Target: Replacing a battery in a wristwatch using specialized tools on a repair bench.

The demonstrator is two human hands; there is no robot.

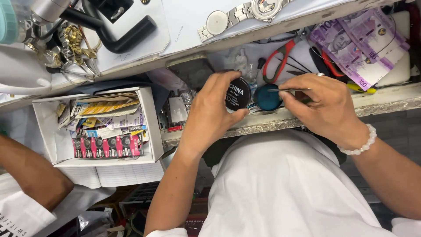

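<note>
the left hand (210,112) has its fingers (228,79) closed around a round black case (238,94) over the bench (377,105) edge. at three o'clock of it, the right hand (322,103) pinches thin tweezers (290,90), tips over a dark teal round lid (266,97) just beside the case.

Bright, even light from overhead, and the white shirt (285,184) nearly blows out. The white countertop (188,22) up top is washed pale, with a shine on the steel watch (245,13). Soft shadows pool under the counter edge and between the forearms. Centre is sharp; the corners bend and stretch, and the top-left clutter goes slightly soft.
</note>
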